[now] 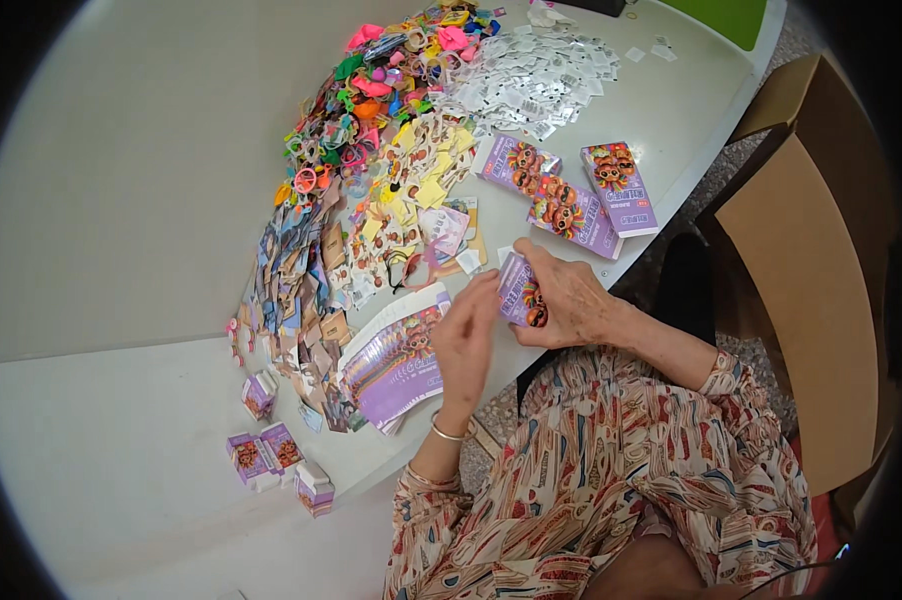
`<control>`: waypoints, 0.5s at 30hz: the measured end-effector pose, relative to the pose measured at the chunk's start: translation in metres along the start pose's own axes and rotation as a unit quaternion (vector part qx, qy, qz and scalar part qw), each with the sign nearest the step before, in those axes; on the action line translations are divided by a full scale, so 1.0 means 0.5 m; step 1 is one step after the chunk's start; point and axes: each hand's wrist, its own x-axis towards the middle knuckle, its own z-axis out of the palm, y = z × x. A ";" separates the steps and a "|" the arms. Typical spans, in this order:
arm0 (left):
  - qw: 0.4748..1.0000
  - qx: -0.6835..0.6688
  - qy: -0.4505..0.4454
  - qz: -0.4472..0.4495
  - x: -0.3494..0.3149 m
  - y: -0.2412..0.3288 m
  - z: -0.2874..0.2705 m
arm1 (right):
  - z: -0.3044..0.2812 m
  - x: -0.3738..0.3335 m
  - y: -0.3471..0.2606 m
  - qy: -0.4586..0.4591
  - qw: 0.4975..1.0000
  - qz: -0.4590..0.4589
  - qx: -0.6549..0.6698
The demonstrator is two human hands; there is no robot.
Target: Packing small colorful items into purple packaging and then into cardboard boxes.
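A purple box with bright cartoon figures is standing out between the hands, leaning slightly, its upper end pointing away from the wearer. The right hand is gripping it, fingers and thumb wrapping its right side and partly covering it. A bit of white is showing by its upper end; whether flap or paper is staying unclear. The left hand is hovering at its left side, fingers curling loosely, contact being hard to tell.

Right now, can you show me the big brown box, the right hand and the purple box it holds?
Brown box (pixel 806 300): head view, on a wide panel.
Right hand (pixel 568 298): head view, on its back.
Purple box (pixel 518 290): head view, on its printed face.
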 end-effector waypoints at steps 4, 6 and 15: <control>0.952 -0.241 -0.037 -0.185 0.022 0.000 -0.017 | -0.007 0.002 -0.010 -0.020 0.998 -0.023 -0.060; 0.952 -0.229 -0.035 -0.202 0.026 0.011 -0.014 | -0.007 -0.003 -0.008 -0.026 0.997 -0.026 -0.068; 0.991 -0.060 -0.018 -0.117 0.015 -0.003 -0.015 | -0.007 -0.009 -0.012 -0.024 0.997 -0.043 -0.055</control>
